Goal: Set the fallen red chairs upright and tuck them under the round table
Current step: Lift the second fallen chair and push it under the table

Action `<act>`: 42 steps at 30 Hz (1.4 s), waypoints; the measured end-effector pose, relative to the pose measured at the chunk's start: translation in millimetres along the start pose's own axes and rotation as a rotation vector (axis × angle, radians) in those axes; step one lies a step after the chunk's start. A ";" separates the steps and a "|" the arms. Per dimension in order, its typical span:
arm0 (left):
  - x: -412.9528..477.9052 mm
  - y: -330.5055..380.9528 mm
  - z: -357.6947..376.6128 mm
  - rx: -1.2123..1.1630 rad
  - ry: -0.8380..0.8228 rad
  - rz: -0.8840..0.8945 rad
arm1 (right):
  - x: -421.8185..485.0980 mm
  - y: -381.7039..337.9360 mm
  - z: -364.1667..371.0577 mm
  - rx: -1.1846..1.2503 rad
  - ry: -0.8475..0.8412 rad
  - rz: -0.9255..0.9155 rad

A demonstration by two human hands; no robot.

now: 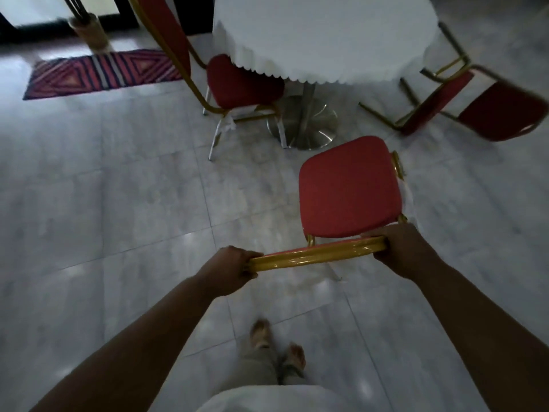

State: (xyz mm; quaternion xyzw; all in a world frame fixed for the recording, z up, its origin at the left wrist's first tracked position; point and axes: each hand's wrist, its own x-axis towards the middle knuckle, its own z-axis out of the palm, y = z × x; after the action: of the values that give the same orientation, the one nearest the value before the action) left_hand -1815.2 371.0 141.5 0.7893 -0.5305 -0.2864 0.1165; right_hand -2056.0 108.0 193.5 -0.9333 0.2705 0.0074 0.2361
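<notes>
An upright red chair (349,185) with a gold frame stands in front of me, its seat facing the round table (323,34), which wears a white cloth. My left hand (230,270) and my right hand (399,248) grip the two ends of its gold backrest top. A second red chair (242,81) stands upright at the table's left, its seat partly under the cloth. A third red chair (472,104) lies tipped on its side on the floor to the table's right.
The table's steel pedestal base (303,121) sits just beyond the held chair. A striped red rug (101,72) lies far left, near a woven basket (89,31). Grey floor tiles spread to the left and around my feet (277,343).
</notes>
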 end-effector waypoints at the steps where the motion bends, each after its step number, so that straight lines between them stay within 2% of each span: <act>1: 8.0 6.7 -11.5 0.027 0.000 0.014 | 1.9 7.0 -6.7 -0.008 0.029 -0.001; 7: 54.5 55.3 -54.0 0.236 -0.032 0.094 | 6.0 54.4 -31.8 -0.031 0.177 0.070; 13: 90.1 128.2 -44.0 0.326 -0.036 0.159 | 18.3 149.6 -55.8 0.107 0.132 0.157; 16: 115.4 178.0 -31.7 0.285 0.000 0.157 | 28.3 192.0 -76.6 0.300 0.202 0.242; 21: 175.0 258.1 -5.6 -0.034 0.060 0.142 | 38.9 273.3 -122.8 0.349 0.173 0.317; 28: 247.3 335.0 19.3 -0.030 0.069 0.140 | 32.5 353.6 -173.8 0.004 -0.068 0.153; 32: 260.5 347.9 20.9 -0.022 0.086 0.088 | 42.7 371.1 -182.0 -0.080 -0.097 0.067; 34: 259.5 347.6 22.3 0.014 0.173 0.030 | 50.4 371.4 -187.5 -0.158 -0.154 0.033; 37: 252.9 333.4 29.0 0.005 0.265 -0.153 | 59.1 362.2 -188.1 -0.247 -0.235 -0.046; 40: 256.7 318.8 29.1 -0.004 0.162 -0.139 | 67.2 356.0 -184.3 -0.273 -0.311 -0.155; 42: 267.8 317.2 22.0 0.030 0.108 -0.118 | 76.9 360.7 -186.0 -0.253 -0.329 -0.158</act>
State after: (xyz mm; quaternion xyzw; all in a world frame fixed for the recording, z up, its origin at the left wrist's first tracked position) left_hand -1999.2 1.4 190.5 0.8350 -0.4805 -0.2419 0.1159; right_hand -2194.9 -281.0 190.3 -0.9600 0.1511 0.1751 0.1580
